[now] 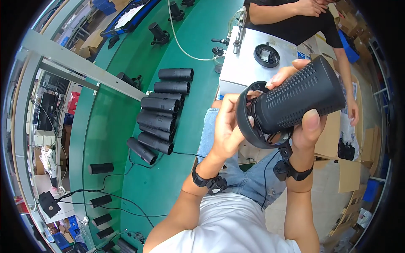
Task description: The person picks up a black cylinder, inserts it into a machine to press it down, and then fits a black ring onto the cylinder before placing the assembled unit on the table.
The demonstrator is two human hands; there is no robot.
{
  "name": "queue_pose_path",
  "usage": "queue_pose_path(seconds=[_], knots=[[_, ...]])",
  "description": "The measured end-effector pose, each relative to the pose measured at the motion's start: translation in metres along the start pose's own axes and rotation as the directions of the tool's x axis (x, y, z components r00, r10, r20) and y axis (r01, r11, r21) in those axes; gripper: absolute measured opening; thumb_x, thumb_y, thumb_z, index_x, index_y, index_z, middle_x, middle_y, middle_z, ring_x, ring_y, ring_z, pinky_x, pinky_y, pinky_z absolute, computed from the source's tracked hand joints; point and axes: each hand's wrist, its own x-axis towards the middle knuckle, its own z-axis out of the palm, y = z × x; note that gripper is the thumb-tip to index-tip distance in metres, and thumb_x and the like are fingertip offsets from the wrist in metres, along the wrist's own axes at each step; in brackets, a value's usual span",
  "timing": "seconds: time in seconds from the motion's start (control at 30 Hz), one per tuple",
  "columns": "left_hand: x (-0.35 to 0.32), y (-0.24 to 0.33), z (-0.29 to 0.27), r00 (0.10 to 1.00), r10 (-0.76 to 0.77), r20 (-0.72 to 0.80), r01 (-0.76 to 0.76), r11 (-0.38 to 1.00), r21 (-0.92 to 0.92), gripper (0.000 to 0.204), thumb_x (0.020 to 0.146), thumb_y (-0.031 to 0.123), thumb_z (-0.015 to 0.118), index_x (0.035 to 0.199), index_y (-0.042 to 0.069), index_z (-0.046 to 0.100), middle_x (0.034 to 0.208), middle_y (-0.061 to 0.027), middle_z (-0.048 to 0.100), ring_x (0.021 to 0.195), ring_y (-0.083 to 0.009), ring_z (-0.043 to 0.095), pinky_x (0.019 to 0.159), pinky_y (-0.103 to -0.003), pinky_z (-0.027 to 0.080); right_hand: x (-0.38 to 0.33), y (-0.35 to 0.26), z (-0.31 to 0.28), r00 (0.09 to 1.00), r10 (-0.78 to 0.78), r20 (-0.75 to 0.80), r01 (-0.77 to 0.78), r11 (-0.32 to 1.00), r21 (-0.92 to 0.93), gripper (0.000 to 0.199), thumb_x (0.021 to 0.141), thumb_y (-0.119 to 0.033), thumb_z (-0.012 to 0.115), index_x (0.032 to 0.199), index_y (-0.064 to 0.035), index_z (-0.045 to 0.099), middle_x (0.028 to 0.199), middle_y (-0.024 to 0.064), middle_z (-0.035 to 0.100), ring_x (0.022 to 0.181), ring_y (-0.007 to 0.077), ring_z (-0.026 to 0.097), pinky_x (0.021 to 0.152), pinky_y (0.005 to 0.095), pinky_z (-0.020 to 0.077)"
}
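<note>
A black cylinder with a dotted, perforated side [304, 93] is held up in front of me, tilted, its closed end toward the upper right. My right hand [310, 128] is wrapped around it, thumb on the near side and fingers over the top. A wide black ring [242, 120] surrounds the cylinder's lower left end; I cannot tell whether the two are joined. My left hand [228, 128] grips this ring, with its thumb reaching inside. Some dark parts inside the ring are partly hidden by my fingers.
Several black cylinders [158, 105] lie in a row on the green table [143, 185]. A white box-like fixture [236, 71] bears a black round part [266, 55] and a metal clamp [237, 40]. Another person [291, 21] is beyond it. Cardboard [327, 141] lies at right.
</note>
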Motion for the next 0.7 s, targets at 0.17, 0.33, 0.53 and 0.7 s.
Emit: queue_pose_path(seconds=[0.17, 0.33, 0.53, 0.7], knots=[[-0.003, -0.005, -0.006, 0.999, -0.041, 0.017, 0.041, 0.999, 0.001, 0.039, 0.084, 0.011, 0.062, 0.116, -0.002, 0.043, 0.119, -0.0127, 0.052, 0.105, -0.0132, 0.050, 0.095, -0.028, 0.039, 0.000, 0.005, -0.005, 1.000, -0.005, 0.017, 0.004, 0.999, 0.046, 0.082, 0.077, -0.058, 0.068, 0.125, 0.0037, 0.042, 0.095, 0.0156, 0.058, 0.088, 0.0200, 0.060, 0.076, 0.0308, 0.0515], [-0.002, -0.004, 0.023, 0.983, -0.123, -0.134, 0.064, 0.925, -0.375, 0.032, 0.089, 0.010, 0.057, 0.116, 0.000, 0.042, 0.122, -0.0124, 0.050, 0.108, -0.0164, 0.053, 0.097, -0.032, 0.041, 0.000, -0.003, 0.000, 1.000, -0.002, 0.024, 0.002, 1.000, 0.016, 0.082, 0.076, -0.057, 0.069, 0.125, 0.0039, 0.043, 0.094, 0.0163, 0.060, 0.088, 0.0204, 0.060, 0.076, 0.0316, 0.0522], [-0.009, -0.011, 0.021, 0.974, -0.199, -0.107, 0.127, 0.874, -0.468, 0.036, 0.092, 0.013, 0.056, 0.122, -0.001, 0.040, 0.125, -0.0124, 0.050, 0.112, -0.0159, 0.052, 0.099, -0.029, 0.041, -0.004, -0.002, 0.001, 1.000, 0.028, 0.007, -0.028, 1.000, 0.007, 0.082, 0.076, -0.055, 0.070, 0.125, 0.0048, 0.043, 0.094, 0.0171, 0.060, 0.087, 0.0203, 0.061, 0.076, 0.0312, 0.0533], [-0.003, -0.009, 0.011, 0.981, -0.192, 0.012, 0.177, 0.878, -0.445, 0.046, 0.090, 0.014, 0.060, 0.127, -0.002, 0.038, 0.126, -0.0123, 0.049, 0.115, -0.0167, 0.050, 0.100, -0.030, 0.040, -0.003, 0.011, -0.004, 0.994, -0.098, -0.051, 0.095, 0.994, -0.059, 0.080, 0.077, -0.053, 0.071, 0.125, 0.0051, 0.042, 0.095, 0.0171, 0.060, 0.087, 0.0195, 0.061, 0.076, 0.0305, 0.0539]])
